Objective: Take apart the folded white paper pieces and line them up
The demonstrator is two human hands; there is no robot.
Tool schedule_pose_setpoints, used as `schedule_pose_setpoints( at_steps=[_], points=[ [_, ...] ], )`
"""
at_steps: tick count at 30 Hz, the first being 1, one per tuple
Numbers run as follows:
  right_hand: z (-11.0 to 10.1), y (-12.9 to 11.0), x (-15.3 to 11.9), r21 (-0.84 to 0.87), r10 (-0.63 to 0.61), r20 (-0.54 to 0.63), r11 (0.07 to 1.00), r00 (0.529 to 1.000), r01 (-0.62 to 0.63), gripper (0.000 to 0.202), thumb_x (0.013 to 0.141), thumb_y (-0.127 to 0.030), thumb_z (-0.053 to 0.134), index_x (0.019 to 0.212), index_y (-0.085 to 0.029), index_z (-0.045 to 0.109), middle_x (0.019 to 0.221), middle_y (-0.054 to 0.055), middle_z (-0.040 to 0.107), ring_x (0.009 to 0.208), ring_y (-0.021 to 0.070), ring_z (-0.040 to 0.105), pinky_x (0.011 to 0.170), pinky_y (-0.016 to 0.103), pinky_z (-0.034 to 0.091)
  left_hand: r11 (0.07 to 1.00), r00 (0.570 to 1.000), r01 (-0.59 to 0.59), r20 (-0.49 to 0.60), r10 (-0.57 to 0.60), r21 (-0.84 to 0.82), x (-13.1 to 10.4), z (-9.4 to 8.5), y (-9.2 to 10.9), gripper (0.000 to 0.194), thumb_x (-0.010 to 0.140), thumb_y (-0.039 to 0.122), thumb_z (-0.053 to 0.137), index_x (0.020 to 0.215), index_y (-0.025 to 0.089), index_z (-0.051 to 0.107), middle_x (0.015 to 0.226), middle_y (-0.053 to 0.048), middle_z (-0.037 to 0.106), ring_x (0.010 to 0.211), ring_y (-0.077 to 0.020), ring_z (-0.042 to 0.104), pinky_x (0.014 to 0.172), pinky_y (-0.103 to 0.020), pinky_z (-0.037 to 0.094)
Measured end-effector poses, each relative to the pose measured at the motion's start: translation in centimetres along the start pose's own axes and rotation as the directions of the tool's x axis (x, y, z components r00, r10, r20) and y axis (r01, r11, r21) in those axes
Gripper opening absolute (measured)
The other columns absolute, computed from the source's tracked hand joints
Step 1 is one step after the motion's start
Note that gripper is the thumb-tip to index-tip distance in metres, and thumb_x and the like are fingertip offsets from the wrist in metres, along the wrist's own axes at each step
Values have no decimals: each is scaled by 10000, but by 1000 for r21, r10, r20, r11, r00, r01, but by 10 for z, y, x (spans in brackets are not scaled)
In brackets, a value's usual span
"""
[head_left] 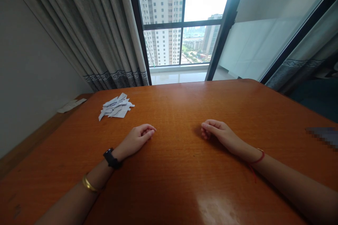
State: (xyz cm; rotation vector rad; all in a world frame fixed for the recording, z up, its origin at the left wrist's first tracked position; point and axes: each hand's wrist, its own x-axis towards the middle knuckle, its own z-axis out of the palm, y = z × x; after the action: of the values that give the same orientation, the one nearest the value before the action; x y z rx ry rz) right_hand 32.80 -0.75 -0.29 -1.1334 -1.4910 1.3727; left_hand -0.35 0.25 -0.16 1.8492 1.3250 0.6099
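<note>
My left hand [139, 137] rests on the wooden table [171, 168], its fingers curled together with nothing visible in them. A black watch [112, 158] and a gold bangle [89, 183] are on that arm. My right hand [217, 132] lies on the tabletop to the right, loosely closed, thumb against the fingers, and no object shows in it. A red string bracelet [260, 156] circles that wrist. Beyond my left hand, toward the far left of the table, sits a loose pile of torn or folded white paper pieces [117, 107]; neither hand touches it.
A flat pale item [72, 105] lies at the left, beside the wall. At the right table edge is a partly blurred grey item [323, 135]. Grey curtains [105, 24] and a window [182, 24] stand behind the table's far edge.
</note>
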Motion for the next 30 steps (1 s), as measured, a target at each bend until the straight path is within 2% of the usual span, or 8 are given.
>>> schedule_pose_setpoints(
  at_steps=[30],
  points=[
    [0, 0, -1, 6, -2, -4, 1000, 1000, 2, 387, 807, -507, 621, 617, -178, 546, 639, 14, 578, 607, 129, 485, 604, 278, 374, 1000, 1000, -2, 1, 2, -10, 1, 1, -2, 339, 890, 456, 499, 1030, 176, 626, 790, -19, 625, 712, -165, 570, 664, -272, 459]
  ],
)
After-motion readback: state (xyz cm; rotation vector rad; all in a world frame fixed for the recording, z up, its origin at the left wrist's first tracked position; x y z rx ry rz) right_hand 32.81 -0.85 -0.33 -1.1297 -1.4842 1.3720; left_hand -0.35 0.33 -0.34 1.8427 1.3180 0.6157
